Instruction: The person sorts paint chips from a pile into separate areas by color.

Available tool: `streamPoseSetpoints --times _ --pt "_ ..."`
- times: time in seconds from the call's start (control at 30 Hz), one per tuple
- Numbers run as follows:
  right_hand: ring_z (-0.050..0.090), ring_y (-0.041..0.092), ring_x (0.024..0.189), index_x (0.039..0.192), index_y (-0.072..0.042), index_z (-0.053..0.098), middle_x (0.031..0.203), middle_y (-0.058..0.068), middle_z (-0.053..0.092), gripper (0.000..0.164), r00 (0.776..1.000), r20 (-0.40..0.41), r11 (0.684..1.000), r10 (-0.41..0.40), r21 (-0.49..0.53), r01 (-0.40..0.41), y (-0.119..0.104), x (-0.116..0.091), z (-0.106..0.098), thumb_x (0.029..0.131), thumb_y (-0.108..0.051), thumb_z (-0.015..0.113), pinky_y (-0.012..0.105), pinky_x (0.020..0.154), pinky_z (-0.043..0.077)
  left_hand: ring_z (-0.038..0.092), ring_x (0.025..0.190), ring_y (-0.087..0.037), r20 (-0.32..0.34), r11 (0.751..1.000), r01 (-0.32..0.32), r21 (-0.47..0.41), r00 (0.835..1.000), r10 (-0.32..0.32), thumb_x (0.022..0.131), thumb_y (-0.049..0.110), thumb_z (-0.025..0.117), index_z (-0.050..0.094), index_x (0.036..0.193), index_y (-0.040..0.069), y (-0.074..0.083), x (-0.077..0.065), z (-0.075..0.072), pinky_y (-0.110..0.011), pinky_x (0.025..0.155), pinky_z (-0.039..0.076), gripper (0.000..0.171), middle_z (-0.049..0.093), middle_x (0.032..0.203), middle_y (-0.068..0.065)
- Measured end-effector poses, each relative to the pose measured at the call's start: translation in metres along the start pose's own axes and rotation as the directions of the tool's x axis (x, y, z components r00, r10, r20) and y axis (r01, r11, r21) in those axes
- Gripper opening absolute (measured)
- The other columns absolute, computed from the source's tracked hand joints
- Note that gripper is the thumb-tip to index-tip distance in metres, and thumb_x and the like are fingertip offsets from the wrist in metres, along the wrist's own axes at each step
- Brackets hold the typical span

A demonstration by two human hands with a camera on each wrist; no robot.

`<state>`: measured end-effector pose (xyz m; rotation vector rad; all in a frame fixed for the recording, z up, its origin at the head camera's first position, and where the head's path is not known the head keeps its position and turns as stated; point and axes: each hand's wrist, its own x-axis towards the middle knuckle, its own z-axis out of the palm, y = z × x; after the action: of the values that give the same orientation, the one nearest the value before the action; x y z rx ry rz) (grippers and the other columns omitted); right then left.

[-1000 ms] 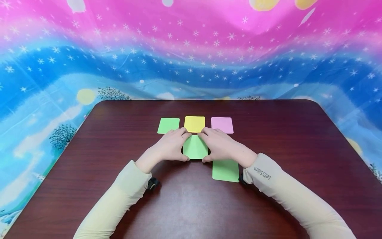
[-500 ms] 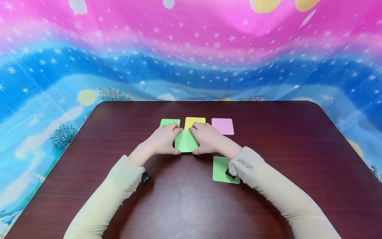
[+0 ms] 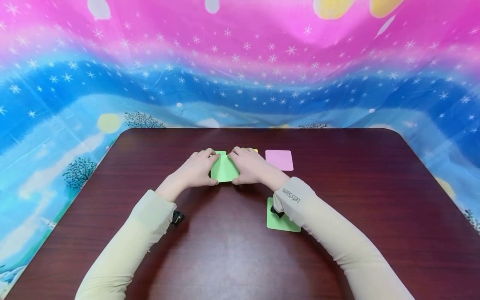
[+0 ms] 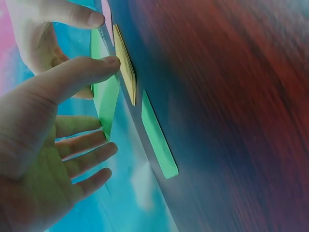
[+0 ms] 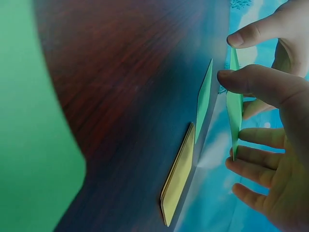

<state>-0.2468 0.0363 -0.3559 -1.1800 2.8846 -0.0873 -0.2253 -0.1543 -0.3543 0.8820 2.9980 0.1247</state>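
A square green card (image 3: 225, 170) is held between both hands, slightly bent, raised off the table as the wrist views show. My left hand (image 3: 195, 168) grips its left side with thumb and fingers; my right hand (image 3: 250, 164) pinches its right side. Below it lies another green card (image 4: 159, 135), mostly covered from above in the head view. Beside that one, a small stack of yellow cards (image 5: 179, 179) lies on the table, largely hidden by my right hand in the head view. A pink card (image 3: 279, 160) lies flat to the right.
One more green card (image 3: 275, 225) lies nearer the front, partly under the right sleeve (image 3: 300, 200) and its black wrist camera; it looms large in the right wrist view. The dark wood table (image 3: 356, 183) ends at a patterned cloth backdrop (image 3: 240, 75).
Both hands have moved left and farther away with the held green card, from in front of the yellow stack to over the far-left green card. The right sleeve now covers part of the near green card.
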Motion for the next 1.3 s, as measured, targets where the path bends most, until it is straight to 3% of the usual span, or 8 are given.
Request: streamPoseSetpoints --times 0.33,0.87,1.3 --pt "0.046 0.02 0.115 0.125 -0.007 0.049 0.122 0.006 0.048 0.065 1.0 0.003 1.0 -0.002 -0.008 0.002 -0.002 0.019 0.002 0.072 -0.04 0.069 0.04 0.108 0.023 0.049 0.111 -0.031 0.047 0.998 0.032 -0.057 0.998 -0.029 0.072 0.031 0.072 0.044 0.129 -0.006 -0.016 0.002 -0.003 -0.047 0.095 0.036 0.073 0.045 0.127 -0.019" --pt "0.042 0.019 0.121 0.132 -0.012 0.045 0.13 0.005 0.044 0.066 0.996 0.066 0.998 0.055 -0.005 -0.055 -0.006 0.044 0.011 0.078 -0.047 0.063 0.043 0.108 0.019 0.05 0.105 -0.029 0.15 0.979 0.106 -0.176 0.986 -0.08 0.075 0.021 0.07 0.041 0.132 -0.005 -0.043 0.01 -0.002 -0.041 0.087 0.042 0.069 0.038 0.133 -0.018" --pt "0.039 0.018 0.124 0.134 -0.015 0.043 0.134 0.002 0.042 0.067 0.989 0.113 0.995 0.099 -0.039 -0.096 -0.01 0.058 0.014 0.08 -0.051 0.06 0.044 0.11 0.014 0.049 0.108 -0.03 0.196 0.983 0.106 -0.147 0.978 -0.076 0.074 0.02 0.069 0.041 0.131 -0.006 -0.059 0.019 0.001 -0.042 0.089 0.041 0.069 0.04 0.133 -0.019"
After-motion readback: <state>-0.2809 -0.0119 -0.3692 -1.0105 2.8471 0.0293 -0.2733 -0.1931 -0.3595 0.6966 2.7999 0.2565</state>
